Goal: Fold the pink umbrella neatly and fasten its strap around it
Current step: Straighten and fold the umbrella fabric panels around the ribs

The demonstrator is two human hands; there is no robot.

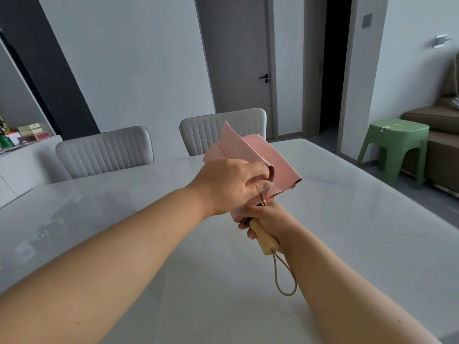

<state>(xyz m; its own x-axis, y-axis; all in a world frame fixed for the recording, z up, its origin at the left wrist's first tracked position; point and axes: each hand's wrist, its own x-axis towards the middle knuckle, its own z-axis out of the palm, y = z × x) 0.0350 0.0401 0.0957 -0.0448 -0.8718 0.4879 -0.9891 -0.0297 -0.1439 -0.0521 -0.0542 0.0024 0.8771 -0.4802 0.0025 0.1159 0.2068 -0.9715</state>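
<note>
I hold the pink umbrella (250, 157) in the air above the middle of the pale counter (347, 219), its collapsed canopy pointing away from me and its wooden handle (263, 239) toward me. My right hand (267, 219) is closed around the top of the handle, just below the gathered fabric, and a beige cord loop (285, 276) dangles from the handle's end. My left hand (232, 186) comes over the canopy from the left, its fingers (258, 187) pinched shut on a loose pink panel near the rib tips. The fabric looks only partly gathered: one flap stands up in a point and another panel spreads to the right. I judge that I am at the pleating step, smoothing each panel around the shaft. The next move seems to call for turning the handle with the right hand while the left lays the flaps flat in one direction, then finding the strap, which I cannot see here. The counter is glossy, whitish and bare near the umbrella. Beyond it stand two grey ribbed chairs (104, 152), a grey door (238, 70), a dark doorway, a green stool (395, 150) to the right and part of a brown sofa (437, 125).
</note>
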